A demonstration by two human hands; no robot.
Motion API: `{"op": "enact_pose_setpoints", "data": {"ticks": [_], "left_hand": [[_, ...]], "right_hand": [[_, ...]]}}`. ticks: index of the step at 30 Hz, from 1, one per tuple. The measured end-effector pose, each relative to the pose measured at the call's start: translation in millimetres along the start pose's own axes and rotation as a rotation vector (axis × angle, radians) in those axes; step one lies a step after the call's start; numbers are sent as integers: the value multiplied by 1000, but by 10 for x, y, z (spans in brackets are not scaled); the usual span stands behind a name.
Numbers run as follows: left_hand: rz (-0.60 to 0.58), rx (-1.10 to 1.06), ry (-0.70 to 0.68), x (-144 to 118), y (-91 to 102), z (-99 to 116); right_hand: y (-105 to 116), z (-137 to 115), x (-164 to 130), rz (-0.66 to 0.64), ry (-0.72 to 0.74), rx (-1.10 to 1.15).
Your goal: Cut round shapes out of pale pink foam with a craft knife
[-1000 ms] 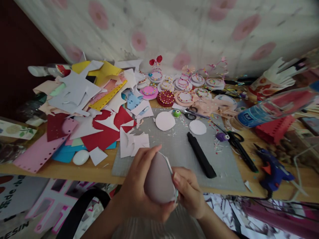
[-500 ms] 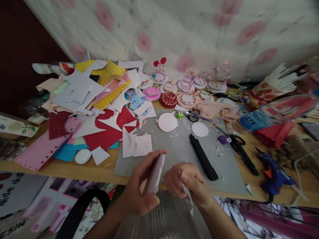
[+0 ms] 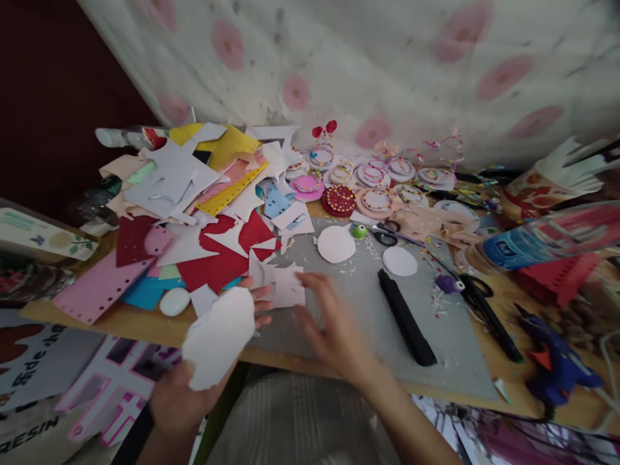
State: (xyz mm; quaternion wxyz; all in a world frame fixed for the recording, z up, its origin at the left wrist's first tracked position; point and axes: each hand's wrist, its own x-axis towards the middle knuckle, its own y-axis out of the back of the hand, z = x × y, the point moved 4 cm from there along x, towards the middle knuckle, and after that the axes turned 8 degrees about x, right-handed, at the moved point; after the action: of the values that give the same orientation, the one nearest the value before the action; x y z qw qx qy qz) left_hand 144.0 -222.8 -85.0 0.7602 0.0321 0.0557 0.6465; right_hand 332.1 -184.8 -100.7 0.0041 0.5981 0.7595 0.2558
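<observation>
Left hand (image 3: 194, 387), lower left of frame: fingers closed on a white paper cutout (image 3: 219, 337), roughly rounded, held up off the front edge of the counter (image 3: 145, 326). Cutout overlaps the view of the counter edge and the white scraps (image 3: 278, 284) just beyond it.

Right hand (image 3: 334, 329), lower centre: blurred, fingers spread wide, holding nothing, over the near part of the grey cutting mat (image 3: 353, 303).

On the mat: two white paper circles (image 3: 336, 244), a black marker (image 3: 405, 318) lying diagonally. Heap of coloured paper offcuts (image 3: 194, 200) at upper left. Blue glue gun (image 3: 552, 361) at lower right.
</observation>
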Motion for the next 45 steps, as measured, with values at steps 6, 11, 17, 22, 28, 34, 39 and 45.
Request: {"op": "enact_pose_setpoints", "data": {"ticks": [6, 11, 17, 22, 28, 34, 39, 45], "left_hand": [[-132, 597, -218, 360, -704, -91], [-227, 915, -386, 569, -1235, -207], [-308, 889, -446, 500, -1287, -106], [-327, 790, -445, 346, -1250, 82], [-293, 667, -431, 277, -1225, 132], [-301, 550, -399, 216, -1229, 103], [-263, 517, -398, 188, -1192, 155], [-258, 771, -613, 253, -1066, 219]], "right_hand": [[1025, 639, -859, 478, -377, -858], [1100, 726, -1161, 458, -439, -808], [877, 343, -830, 407, -421, -147], [558, 172, -642, 114, -487, 426], [364, 191, -758, 241, -597, 866], [251, 127, -725, 338, -584, 1060], [272, 81, -663, 289, -539, 1057], [390, 138, -694, 220, -462, 777]]}}
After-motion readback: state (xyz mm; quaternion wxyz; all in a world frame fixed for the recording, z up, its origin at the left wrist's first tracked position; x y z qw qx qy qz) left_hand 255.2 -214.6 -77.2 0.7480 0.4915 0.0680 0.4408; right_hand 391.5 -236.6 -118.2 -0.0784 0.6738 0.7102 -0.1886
